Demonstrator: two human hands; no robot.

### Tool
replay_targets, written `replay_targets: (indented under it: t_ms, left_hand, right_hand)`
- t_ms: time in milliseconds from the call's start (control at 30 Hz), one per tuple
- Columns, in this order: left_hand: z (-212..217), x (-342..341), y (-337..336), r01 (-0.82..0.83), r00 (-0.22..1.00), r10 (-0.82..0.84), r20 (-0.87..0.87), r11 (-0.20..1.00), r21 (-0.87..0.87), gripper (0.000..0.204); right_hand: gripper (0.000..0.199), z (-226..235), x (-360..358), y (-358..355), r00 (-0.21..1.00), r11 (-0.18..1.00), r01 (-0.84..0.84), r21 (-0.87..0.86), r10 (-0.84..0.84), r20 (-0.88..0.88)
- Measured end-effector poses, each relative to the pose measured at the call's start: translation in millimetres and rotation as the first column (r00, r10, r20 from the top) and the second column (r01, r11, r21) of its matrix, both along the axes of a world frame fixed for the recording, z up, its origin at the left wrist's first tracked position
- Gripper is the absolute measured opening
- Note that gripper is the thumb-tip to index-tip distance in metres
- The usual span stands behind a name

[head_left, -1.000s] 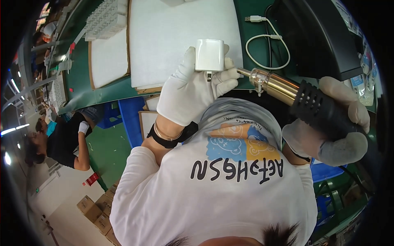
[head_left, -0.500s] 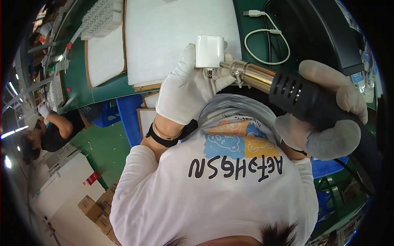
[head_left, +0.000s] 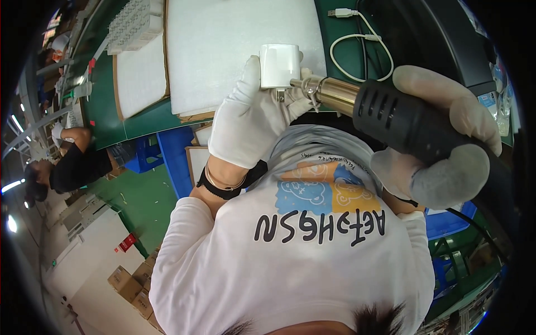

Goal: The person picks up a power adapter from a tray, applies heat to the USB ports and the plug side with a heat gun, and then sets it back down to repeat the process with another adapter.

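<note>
Left hand point(head_left: 251, 125), gloved white, pinches a small white charger block point(head_left: 279, 65) between thumb and fingers, held above the near edge of the green tabletop point(head_left: 142, 123), over a white foam sheet point(head_left: 234, 44). Right hand point(head_left: 441, 139), gloved, is wrapped fully closed around the black handle of a heat gun point(head_left: 391, 111). Its brass nozzle tip touches the block's underside. A white cable point(head_left: 357, 39) lies toward the far edge.

Counted at the bench
One white charger block point(head_left: 279, 65) at the left fingertips, one heat gun point(head_left: 391, 114), one coiled white cable point(head_left: 360, 47), two foam sheets point(head_left: 223, 50).
</note>
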State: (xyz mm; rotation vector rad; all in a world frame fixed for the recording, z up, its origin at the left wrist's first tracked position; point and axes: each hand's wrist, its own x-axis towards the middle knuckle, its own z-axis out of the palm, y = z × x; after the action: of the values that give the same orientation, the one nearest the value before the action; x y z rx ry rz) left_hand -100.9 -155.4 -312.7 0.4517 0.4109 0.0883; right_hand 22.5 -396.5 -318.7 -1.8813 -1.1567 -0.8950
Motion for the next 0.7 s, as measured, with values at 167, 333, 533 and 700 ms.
replay_targets:
  t_ms: [167,333,533,700]
  left_hand:
    - [-3.1,-1.5,3.5,0.012,1.0,-0.011,0.013,1.0,-0.027,0.062]
    - [-0.3,-0.7,2.9,-0.017,1.0,0.017,0.002,0.999,-0.042,0.062]
    - [1.0,0.3,2.8,-0.023,0.998,0.026,-0.048,0.997,0.073,0.062]
    - [4.2,1.6,1.2,0.018,0.995,0.002,-0.097,0.979,0.201,0.062]
  right_hand:
    - [0.049,-4.6,3.2,-10.0,1.0,1.0,0.007,-0.008,-0.007,0.008]
    - [0.051,-6.8,3.5,-11.2,1.0,1.0,0.014,-0.018,-0.014,0.015]
    - [0.053,-7.5,3.4,-8.2,0.999,0.999,0.022,-0.03,-0.021,0.026]
    - [0.055,-2.4,5.9,-17.4,0.999,0.999,0.025,-0.04,-0.023,0.036]
